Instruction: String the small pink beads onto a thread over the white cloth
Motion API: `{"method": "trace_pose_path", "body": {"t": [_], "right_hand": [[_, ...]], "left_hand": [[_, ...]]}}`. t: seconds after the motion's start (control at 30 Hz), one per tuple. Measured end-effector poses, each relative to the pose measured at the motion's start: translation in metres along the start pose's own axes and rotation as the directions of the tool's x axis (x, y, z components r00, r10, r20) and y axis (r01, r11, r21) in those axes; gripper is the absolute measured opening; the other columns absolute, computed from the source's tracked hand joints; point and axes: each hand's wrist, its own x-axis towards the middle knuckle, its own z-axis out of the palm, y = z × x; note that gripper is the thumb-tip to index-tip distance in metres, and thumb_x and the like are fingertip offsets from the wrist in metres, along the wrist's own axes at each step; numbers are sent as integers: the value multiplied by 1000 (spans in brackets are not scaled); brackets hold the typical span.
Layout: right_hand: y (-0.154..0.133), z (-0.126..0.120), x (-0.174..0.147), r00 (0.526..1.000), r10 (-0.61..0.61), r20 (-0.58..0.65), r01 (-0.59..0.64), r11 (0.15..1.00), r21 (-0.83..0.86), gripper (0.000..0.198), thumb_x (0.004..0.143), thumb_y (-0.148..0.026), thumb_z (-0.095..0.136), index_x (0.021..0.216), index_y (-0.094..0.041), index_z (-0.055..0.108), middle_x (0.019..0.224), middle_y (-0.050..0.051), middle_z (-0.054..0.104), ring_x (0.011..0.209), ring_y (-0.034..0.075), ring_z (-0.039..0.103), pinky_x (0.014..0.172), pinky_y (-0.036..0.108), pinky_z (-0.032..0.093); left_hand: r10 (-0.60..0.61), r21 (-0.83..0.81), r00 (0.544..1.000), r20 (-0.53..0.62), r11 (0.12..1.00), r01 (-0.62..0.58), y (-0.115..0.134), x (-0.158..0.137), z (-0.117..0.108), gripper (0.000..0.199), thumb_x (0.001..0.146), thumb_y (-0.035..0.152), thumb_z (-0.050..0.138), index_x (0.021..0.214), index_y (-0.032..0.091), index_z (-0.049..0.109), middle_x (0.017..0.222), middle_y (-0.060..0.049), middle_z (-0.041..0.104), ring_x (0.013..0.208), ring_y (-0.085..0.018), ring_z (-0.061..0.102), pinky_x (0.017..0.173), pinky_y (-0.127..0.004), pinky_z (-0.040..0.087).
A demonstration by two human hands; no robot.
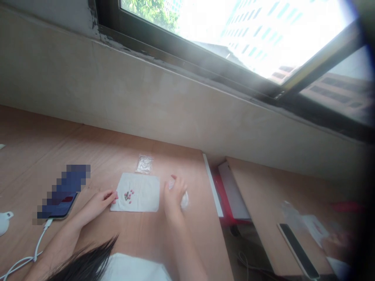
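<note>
A white cloth or sheet (146, 199) lies flat on the wooden table, with several small pink beads and a few dark metallic pieces (126, 196) grouped on its left half. My left hand (102, 200) rests at the cloth's left edge, thumb and forefinger pinched together on that edge. To the right of the cloth, my right hand (175, 193) curls over a small clear plastic bag (170, 184), partly hidden behind the fingers. Under the right side of that hand shows a white object (184, 200), too covered to name. Behind the cloth lies another clear plastic packet (144, 164).
At left, a phone (63, 201) with a white cable (38, 242) plugged in lies near my left forearm. A white object (4, 222) sits at the far left. Beyond a gap on the right, a second table (258, 187) holds another phone (297, 249) and a person's blurred hand (336, 240).
</note>
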Motion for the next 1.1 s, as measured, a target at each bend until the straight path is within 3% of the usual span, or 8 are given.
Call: {"method": "trace_pose_path", "body": {"t": [0.13, 0.33, 0.43, 0.57, 0.67, 0.8, 1.0, 1.1], "right_hand": [[-36, 50, 8, 945, -232, 231, 222, 973, 68, 29, 67, -12, 42, 95, -17, 51, 95, 11, 52, 88, 26, 39, 74, 35, 28], [-43, 87, 21, 928, -209, 309, 213, 977, 21, 20, 66, -6, 40, 68, -16, 57, 79, 12, 55, 77, 23, 42, 67, 33, 29], [-37, 79, 24, 943, -188, 274, 154, 978, 142, 20, 69, -10, 39, 69, -17, 58, 75, 10, 55, 76, 21, 44, 66, 31, 30], [-37, 51, 19, 964, -57, 260, -59, 906, 419, 21, 75, -26, 39, 80, -18, 57, 82, 8, 56, 76, 18, 48, 68, 29, 33], [-42, 29, 7, 904, -76, 421, -226, 751, 620, 20, 73, -34, 43, 76, -19, 56, 78, 4, 60, 73, 16, 50, 67, 27, 34], [-39, 16, -8, 817, -95, 569, -397, 623, 674, 18, 69, -35, 49, 69, -18, 54, 68, 2, 61, 65, 14, 50, 60, 26, 34], [-24, 16, -18, 794, -40, 606, -438, 653, 617, 16, 66, -33, 50, 67, -18, 54, 63, 2, 57, 61, 14, 48, 59, 27, 35], [-25, 9, -22, 879, 93, 468, -374, 743, 555, 20, 63, -30, 53, 79, -18, 51, 76, 4, 55, 67, 15, 47, 63, 27, 36]], "left_hand": [[44, -12, 999, 20, 999, -44, -3, 0, 0, 37, 68, 50, 43, 64, 16, 58, 61, -1, 60, 62, -18, 53, 58, -24, 40], [46, -48, 999, 0, 998, -46, 1, -3, -4, 37, 65, 53, 44, 60, 18, 58, 56, 0, 59, 61, -19, 54, 57, -23, 41], [37, -54, 999, -10, 998, -37, 1, -3, -4, 37, 65, 52, 45, 62, 18, 59, 56, 0, 60, 62, -19, 55, 57, -24, 42], [31, -96, 999, -28, 995, -33, 3, -2, -4, 35, 67, 50, 46, 70, 18, 60, 67, -2, 64, 72, -21, 57, 64, -26, 43], [63, -185, 997, -40, 980, -70, 10, -1, -3, 34, 71, 45, 45, 83, 17, 59, 87, -5, 64, 86, -21, 55, 74, -27, 42], [112, -264, 994, 6, 959, -106, 27, -4, -2, 33, 74, 42, 44, 88, 16, 57, 89, -5, 63, 83, -19, 56, 73, -27, 42], [134, -294, 990, 33, 948, -119, 49, -14, -2, 25, 71, 38, 50, 77, 15, 60, 80, -3, 64, 76, -18, 56, 68, -25, 42], [107, -237, 994, 33, 967, -96, 50, -17, -2, 23, 68, 36, 53, 71, 14, 60, 73, -3, 63, 72, -18, 56, 65, -25, 41]]}}
